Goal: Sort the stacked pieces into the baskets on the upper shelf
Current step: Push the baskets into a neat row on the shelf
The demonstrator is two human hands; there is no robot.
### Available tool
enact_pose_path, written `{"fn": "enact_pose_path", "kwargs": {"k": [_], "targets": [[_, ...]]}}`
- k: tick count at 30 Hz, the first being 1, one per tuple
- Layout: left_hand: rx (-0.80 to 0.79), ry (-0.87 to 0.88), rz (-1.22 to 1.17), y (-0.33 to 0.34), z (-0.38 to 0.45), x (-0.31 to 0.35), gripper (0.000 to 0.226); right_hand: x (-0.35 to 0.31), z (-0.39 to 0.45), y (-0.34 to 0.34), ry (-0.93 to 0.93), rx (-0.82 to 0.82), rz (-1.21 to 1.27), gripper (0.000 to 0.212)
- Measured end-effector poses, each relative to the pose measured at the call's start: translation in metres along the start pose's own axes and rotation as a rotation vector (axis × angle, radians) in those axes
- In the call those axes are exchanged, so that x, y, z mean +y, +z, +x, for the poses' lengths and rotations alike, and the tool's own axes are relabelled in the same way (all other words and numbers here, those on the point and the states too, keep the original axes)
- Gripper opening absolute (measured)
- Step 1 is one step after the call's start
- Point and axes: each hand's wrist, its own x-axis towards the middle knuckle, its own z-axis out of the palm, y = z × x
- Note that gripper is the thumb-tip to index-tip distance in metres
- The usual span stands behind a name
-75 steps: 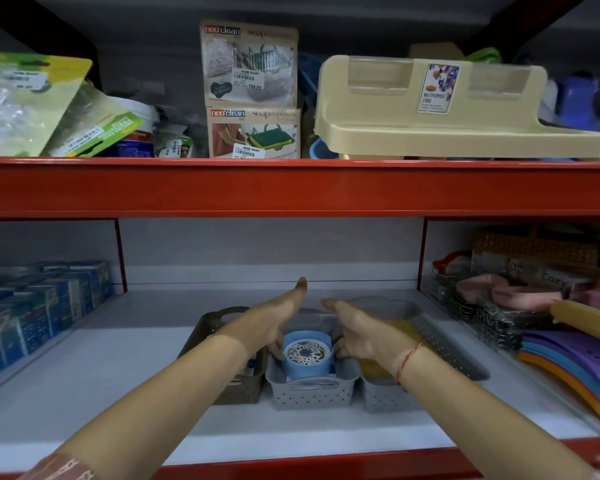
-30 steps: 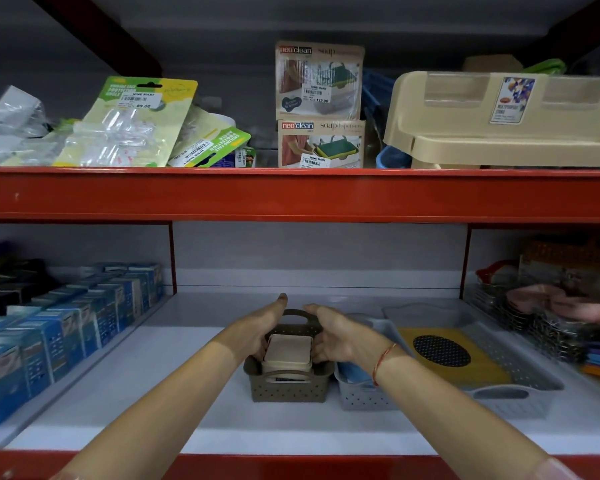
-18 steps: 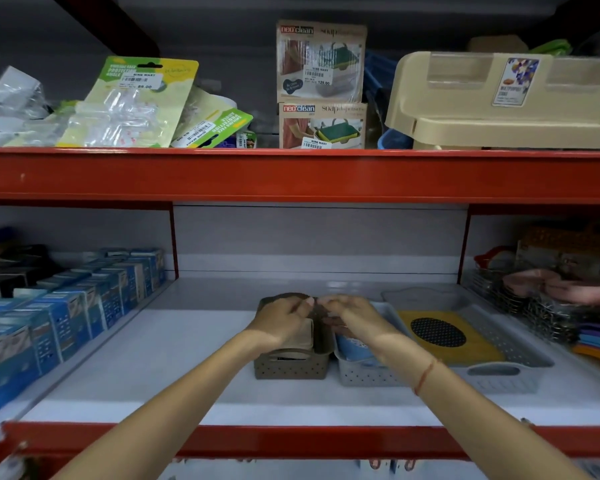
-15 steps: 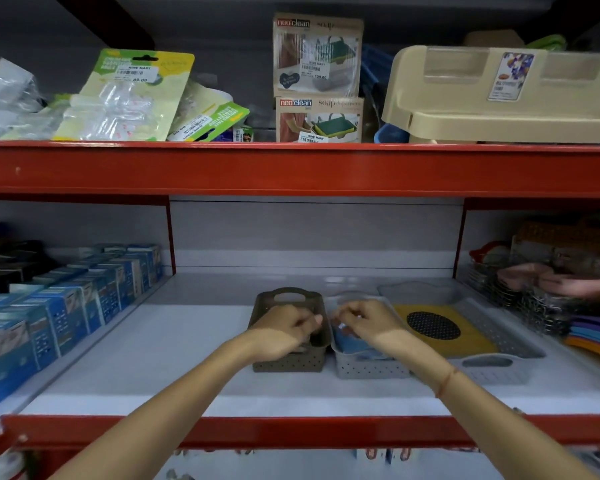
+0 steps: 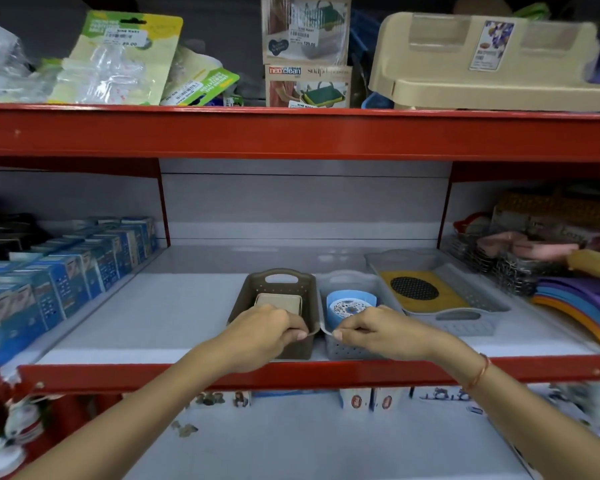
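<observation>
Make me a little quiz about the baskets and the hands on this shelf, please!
1. True or false: the left hand grips the front rim of the brown basket.
2. Which basket does the right hand grip? A) the small grey basket B) the long grey basket C) the brown basket
3. What colour is the round piece in the small grey basket?

Key: 1 true. 2 A. 3 blue.
</observation>
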Motion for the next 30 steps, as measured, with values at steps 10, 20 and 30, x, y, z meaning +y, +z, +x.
{"fn": "enact_pose_path", "kwargs": {"k": [10, 20, 30], "targets": [[0.087, -0.025, -0.033, 0.005, -0.019, 0.020, 0.028, -0.008, -0.022, 0.007, 0.002, 0.041, 0.023, 0.035], [0.119, -0.062, -0.093, 0.008, -0.014, 0.044, 0.039, 0.080, -0.031, -0.017, 0.387, 0.411, -0.184, 0.033], [0.100, -0.172, -0.115, 0.011, -0.013, 0.063, 0.041, 0.077, -0.072, -0.006, 0.261, 0.356, -0.315, 0.040]]}}
